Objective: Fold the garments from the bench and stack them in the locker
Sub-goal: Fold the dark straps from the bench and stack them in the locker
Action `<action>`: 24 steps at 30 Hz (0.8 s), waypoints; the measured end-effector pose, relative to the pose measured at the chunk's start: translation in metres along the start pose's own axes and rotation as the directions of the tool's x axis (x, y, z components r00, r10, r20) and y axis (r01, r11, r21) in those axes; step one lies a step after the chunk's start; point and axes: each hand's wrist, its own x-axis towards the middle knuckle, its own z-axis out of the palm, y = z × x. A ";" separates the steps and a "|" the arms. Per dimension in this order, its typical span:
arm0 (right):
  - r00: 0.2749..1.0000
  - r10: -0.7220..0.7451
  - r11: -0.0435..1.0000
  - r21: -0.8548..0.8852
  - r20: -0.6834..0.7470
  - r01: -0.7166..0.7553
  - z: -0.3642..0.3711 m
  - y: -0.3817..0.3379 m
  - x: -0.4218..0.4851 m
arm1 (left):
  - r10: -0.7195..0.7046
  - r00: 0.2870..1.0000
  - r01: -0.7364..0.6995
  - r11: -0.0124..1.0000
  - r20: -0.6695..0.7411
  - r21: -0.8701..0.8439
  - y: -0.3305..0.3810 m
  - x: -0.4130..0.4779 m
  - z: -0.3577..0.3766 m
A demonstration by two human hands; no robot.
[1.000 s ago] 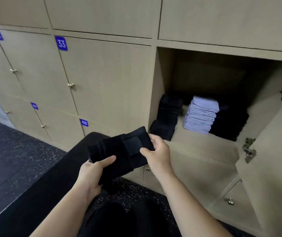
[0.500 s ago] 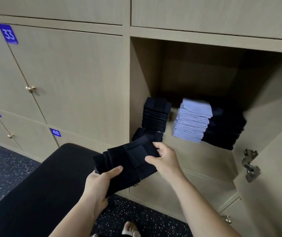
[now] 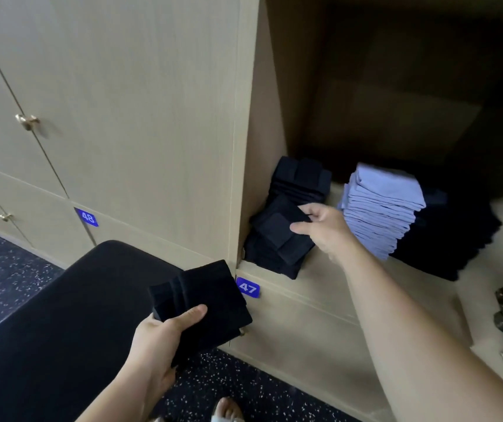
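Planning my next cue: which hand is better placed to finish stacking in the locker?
Right. The right hand grips a black garment atop the front stack; the left hand holds another garment outside, near the bench.

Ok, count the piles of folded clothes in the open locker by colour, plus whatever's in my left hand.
Black folded-fabric piles in the open wooden locker: 3 (back-left black pile, front-left black pile gripped by the right hand, far-right black pile)
Pale blue folded-fabric pile: 1
Folded black garment gripped in the left hand: 1
Total: 5
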 end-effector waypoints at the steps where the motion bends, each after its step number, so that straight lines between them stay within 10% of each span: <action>1: 0.999 0.012 0.999 -0.034 0.036 -0.010 -0.001 0.002 0.004 | 0.000 1.000 0.000 1.000 -0.010 0.000 -0.002 0.001 -0.002; 24: 0.996 -0.078 0.963 -0.255 0.044 0.087 0.023 0.040 0.049 | -0.046 0.999 0.046 0.998 0.020 -0.045 -0.014 0.011 -0.003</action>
